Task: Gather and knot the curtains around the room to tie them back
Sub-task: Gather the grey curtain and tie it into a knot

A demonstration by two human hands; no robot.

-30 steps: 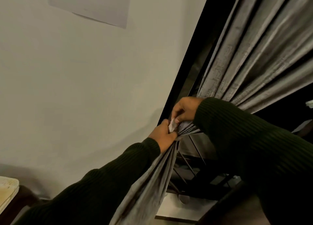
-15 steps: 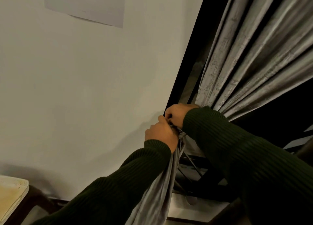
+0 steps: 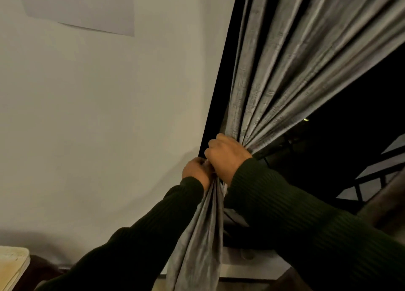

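The curtain (image 3: 280,67) runs off the top edge, so its rail is out of sight; its lower tail leaves the bottom edge; the fingers of the left hand (image 3: 196,173) and right hand (image 3: 226,157) are buried in the gathered cloth; the sheet of paper (image 3: 87,5) is cropped, its print too small to read; the window (image 3: 350,126) shows only darkness.

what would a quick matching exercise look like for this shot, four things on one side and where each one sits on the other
Things:
1. left hand
2. right hand
3. sheet of paper
4. curtain

Places or states:
A. stuck on the wall, upper left
B. grips the bunched cloth, the upper of the two hands
C. grey, fanning down to one gathered point
D. grips the gathered cloth, lower and nearer the wall

Pairs: 1-D, 2-B, 3-A, 4-C
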